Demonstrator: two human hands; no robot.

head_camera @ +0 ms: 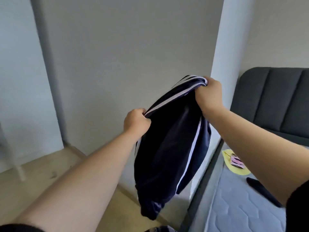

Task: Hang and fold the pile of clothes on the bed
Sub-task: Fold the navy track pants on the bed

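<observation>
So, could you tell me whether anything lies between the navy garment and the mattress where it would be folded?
Nothing visible does. Left hand and right hand grip the garment in the air beside the mattress, whose near edge shows bare; a yellow cloth and a dark item lie further in.

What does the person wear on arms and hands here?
A black right sleeve and left sleeve end above the elbows. The forearms are bare. The left hand and right hand show no gloves, watch or rings.

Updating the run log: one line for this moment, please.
garment: navy, white-striped, hanging beside bed | left hand: grips it | right hand: grips it
</observation>
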